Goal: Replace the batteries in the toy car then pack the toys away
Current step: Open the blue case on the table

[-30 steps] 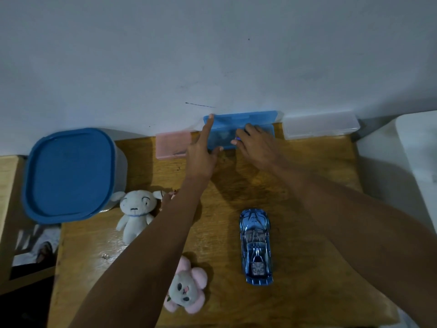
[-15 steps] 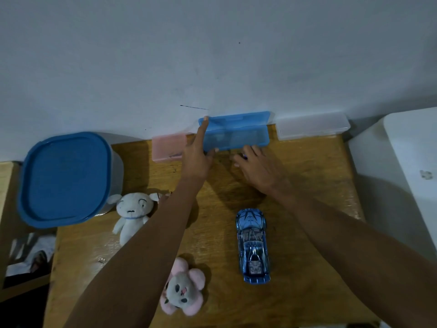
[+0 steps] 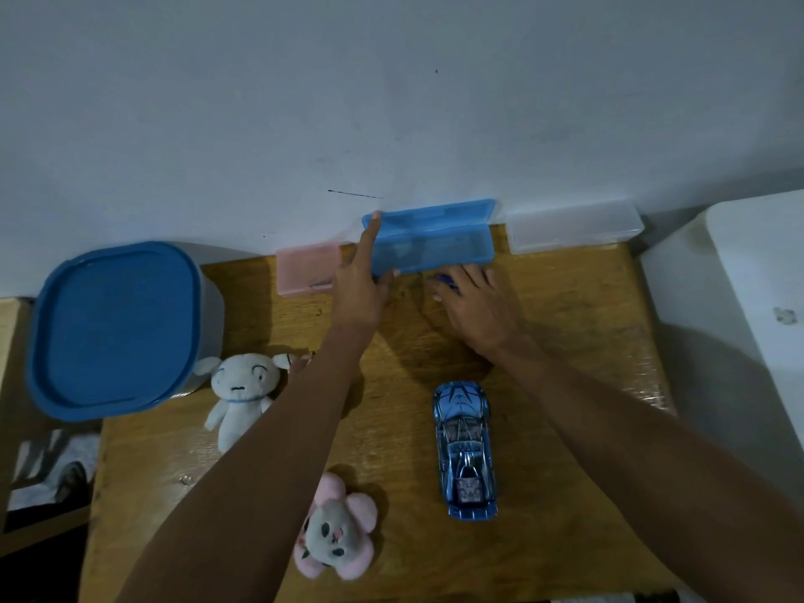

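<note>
Left hand (image 3: 359, 289) grips the blue case (image 3: 430, 245) — right hand (image 3: 476, 304) pinches something small, purple.

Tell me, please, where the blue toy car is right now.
In the head view, the blue toy car lies on the wooden table, right of centre, below the right hand and right of the pink-and-grey plush.

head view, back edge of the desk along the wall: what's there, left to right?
Pink case → blue case, its left end held by the left hand → clear case. The right hand sits just in front of the blue case.
</note>
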The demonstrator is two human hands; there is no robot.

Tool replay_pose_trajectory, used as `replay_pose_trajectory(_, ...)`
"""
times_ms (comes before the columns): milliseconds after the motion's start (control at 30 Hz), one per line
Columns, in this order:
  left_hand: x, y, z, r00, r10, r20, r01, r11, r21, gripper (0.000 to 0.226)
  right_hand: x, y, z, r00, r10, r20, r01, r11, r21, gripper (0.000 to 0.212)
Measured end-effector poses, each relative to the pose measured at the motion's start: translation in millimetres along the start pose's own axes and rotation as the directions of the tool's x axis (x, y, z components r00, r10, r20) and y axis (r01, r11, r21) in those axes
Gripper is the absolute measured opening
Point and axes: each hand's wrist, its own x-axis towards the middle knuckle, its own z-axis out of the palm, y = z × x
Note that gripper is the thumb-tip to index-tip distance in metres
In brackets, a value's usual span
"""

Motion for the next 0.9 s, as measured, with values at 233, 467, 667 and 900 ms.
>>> replay_pose_trajectory(233,0.9,0.6,-0.1,1.000,-0.017,0.003,0.017,1.000,0.009,0.093,-1.4,1.6,1.8,0.997,0.005,-0.080,-0.002,0.999,0.032,0.032)
replay_pose_trajectory(467,-1.5,8.2,-3.1,0.999,-0.047,0.004,0.047,0.999,-0.019,0.092,28.7,12.5,-35.4,0.851,0.489,-0.189,-0.405,0.842,0.356,0.039)
replay_pose_trajectory(667,-1.1,8.0,-1.5,0.999,-0.045,-0.015,0.045,0.999,-0.017,0.086,36.8,22.1,-45.9,0.795,0.586,-0.155,-0.486,0.769,0.415,0.029)
replay_pose_trajectory(900,-0.9,6.0,-1.6,1.000,0.004,-0.006,-0.004,1.000,0.019,0.059,21.9,17.2,-34.3,0.805,0.590,-0.063,-0.488,0.719,0.495,0.025)
